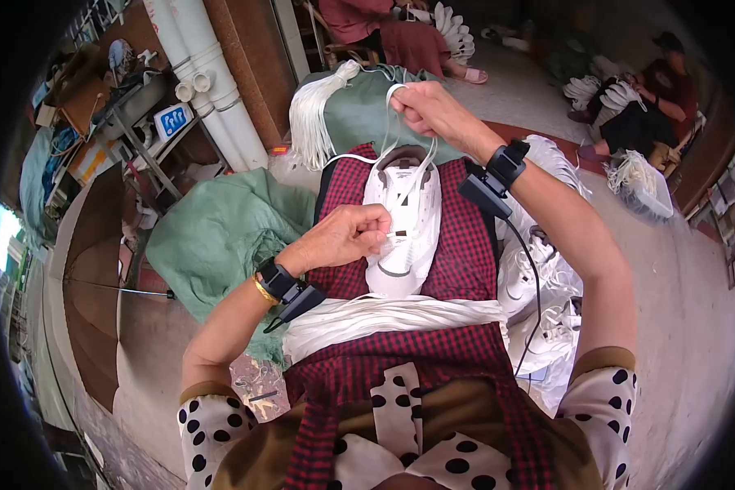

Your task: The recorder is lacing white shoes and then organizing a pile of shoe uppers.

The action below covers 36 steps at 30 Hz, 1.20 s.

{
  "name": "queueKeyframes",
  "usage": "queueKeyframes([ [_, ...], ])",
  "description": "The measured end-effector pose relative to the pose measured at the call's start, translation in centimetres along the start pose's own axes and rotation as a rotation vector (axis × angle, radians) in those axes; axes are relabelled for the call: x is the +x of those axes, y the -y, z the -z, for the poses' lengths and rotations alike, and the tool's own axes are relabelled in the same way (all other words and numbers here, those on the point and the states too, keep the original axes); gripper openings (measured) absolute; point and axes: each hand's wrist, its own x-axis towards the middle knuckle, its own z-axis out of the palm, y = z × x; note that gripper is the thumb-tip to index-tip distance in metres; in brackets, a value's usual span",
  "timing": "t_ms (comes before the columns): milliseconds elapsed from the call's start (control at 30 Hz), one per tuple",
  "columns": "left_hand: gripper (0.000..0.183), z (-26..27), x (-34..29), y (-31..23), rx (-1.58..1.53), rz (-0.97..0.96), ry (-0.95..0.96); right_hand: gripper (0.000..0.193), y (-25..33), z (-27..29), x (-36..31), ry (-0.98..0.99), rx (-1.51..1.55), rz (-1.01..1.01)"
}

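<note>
A white sneaker (408, 253) lies on my red-and-black checked apron (457, 269), its toe toward me. My right hand (437, 112), raised beyond the heel, is closed on a white shoelace (431, 155) that loops down to the shoe's opening. Close to the sneaker's left side, my left hand (347, 235) is closed with its fingertips at the lower eyelets. What those fingertips grip, if anything, is hidden. Across my lap runs a bundle of white laces (384, 317). Another hank of white laces (318, 114) hangs over a green sack ahead.
A green cloth sack (220, 220) bulges at the left, near a brown umbrella (90, 286). More white shoes (539, 278) are piled at my right in plastic. Two people sit farther off with shoes. White pipes (208, 82) and a cluttered shelf (139, 122) stand at the back left.
</note>
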Motion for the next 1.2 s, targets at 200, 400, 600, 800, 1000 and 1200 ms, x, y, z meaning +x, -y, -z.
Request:
queueKeyframes([
  [200, 0.027, -1.0, 0.1, -0.6, -0.157, 0.018, -0.098, 0.028, 0.2, 0.2, 0.3, -0.078, -0.042, 0.041],
  [400, 0.043, -1.5, 0.9, -1.7, 0.091, 0.053, -0.169, 0.041, 0.6, 5.2, 1.5, -0.306, -0.587, 0.291],
  [600, 0.042, -0.4, 0.0, -1.5, -0.018, 0.019, -0.134, 0.031, 2.0, 2.5, 0.5, -0.185, -0.027, 0.054],
  [800, 0.016, 1.3, 1.7, 1.6, -0.096, -0.061, -0.310, 0.023, 7.0, -4.5, -0.7, 0.145, 0.532, 0.133],
  [1000, 0.012, 0.0, 2.3, 3.2, -0.402, -0.329, -0.401, 0.027, 9.0, -14.1, -3.1, 0.384, 0.220, 0.626],
  [1200, 0.022, 1.9, 3.5, -2.8, 0.289, -0.307, -0.096, 0.023, 13.2, -9.5, -1.9, 0.241, 0.516, 0.274],
])
